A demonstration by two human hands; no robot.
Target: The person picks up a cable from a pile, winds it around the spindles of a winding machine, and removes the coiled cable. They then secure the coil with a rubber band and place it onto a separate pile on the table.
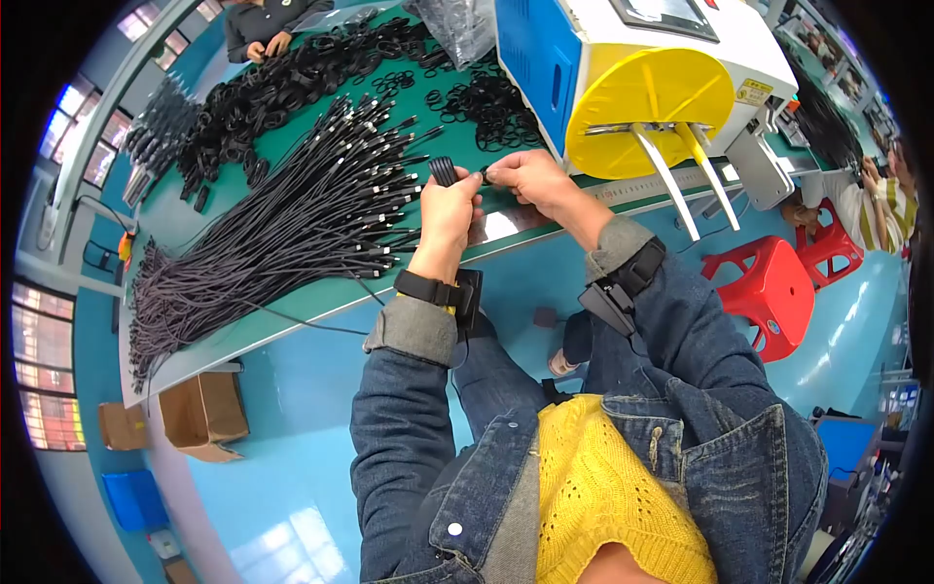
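Note:
My left hand (449,216) is closed around a coiled black cable (443,171), whose folded loops stick up above the fingers. Close beside it, my right hand (533,182) pinches a small dark piece (485,176) at the coil's side; whether it is a cable end or a band is too small to tell. Both hands are over the front edge of the green tabletop (428,102). To their left lies a large sheaf of straight black cables (282,229) with pale connector tips pointing toward my hands.
A blue and white machine (541,73) with a yellow disc (647,112) and two protruding rods stands just right of my hands. Small black rings (494,109) and many coiled cables (263,102) lie farther back. A co-worker's hands (268,49) are across the table. Red stools (778,292) stand at right.

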